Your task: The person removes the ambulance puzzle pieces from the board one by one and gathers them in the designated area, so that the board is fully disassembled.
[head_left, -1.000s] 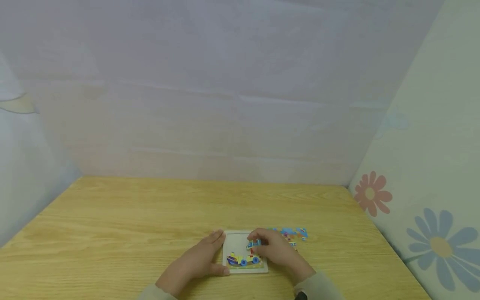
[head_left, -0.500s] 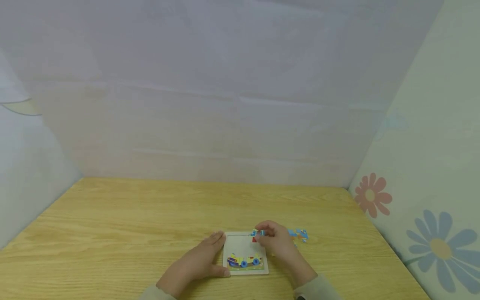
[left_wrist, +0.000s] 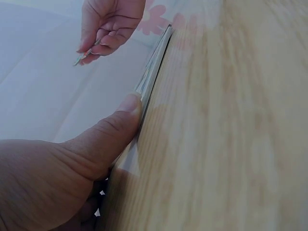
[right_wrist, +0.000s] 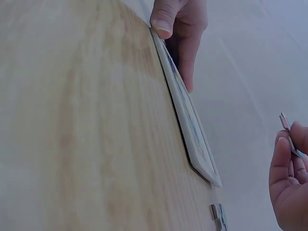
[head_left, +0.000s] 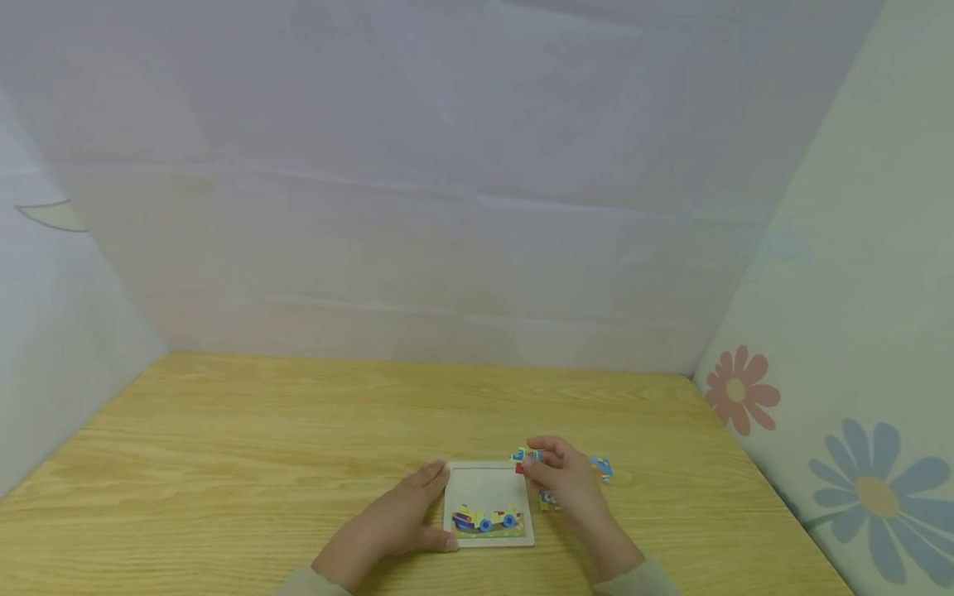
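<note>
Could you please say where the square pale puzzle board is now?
In the head view, the board sits low near centre on the yellow wooden table, the left hand touching its left side.

On the wood-grained table (head_left: 298,439) lie a pale-rimmed puzzle board (head_left: 484,487) and, to its right, colourful loose pieces (head_left: 602,468).

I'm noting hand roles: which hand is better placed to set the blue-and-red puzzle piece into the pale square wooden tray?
Probably the right hand: it pinches the puzzle piece, raised near the tray. The left hand rests against the tray's left edge.
</note>
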The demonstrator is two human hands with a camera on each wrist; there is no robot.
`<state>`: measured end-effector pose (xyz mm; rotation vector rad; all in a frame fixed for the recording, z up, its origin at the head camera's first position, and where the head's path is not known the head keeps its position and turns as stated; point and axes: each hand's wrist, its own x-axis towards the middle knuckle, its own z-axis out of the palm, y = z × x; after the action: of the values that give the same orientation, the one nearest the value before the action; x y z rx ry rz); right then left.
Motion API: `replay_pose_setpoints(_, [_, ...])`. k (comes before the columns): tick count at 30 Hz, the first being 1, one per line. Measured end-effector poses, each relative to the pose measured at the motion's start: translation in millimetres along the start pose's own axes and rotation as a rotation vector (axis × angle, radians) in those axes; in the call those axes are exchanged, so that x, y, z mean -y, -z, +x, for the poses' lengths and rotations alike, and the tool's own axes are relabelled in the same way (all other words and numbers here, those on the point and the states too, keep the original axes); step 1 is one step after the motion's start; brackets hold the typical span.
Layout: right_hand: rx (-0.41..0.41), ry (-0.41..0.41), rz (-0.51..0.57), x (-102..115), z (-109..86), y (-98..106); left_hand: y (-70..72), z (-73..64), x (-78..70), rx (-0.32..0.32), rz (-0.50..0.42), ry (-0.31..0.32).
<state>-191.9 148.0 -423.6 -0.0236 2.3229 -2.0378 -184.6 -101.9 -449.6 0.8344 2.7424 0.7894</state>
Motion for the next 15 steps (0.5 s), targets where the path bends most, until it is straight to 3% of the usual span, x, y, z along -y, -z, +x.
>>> replay_pose_setpoints(8, [-0.077,-0.018,0.082,-0.2,-3.2,8.0,-0.3,-0.5,0.7,-0.001,0.013,-0.003])
replay_pose_setpoints(15, [-0.114,-0.01,0.044,-0.1,-8.1,18.2,0.4,-1.3,-0.3,0.002,0.0,0.002])
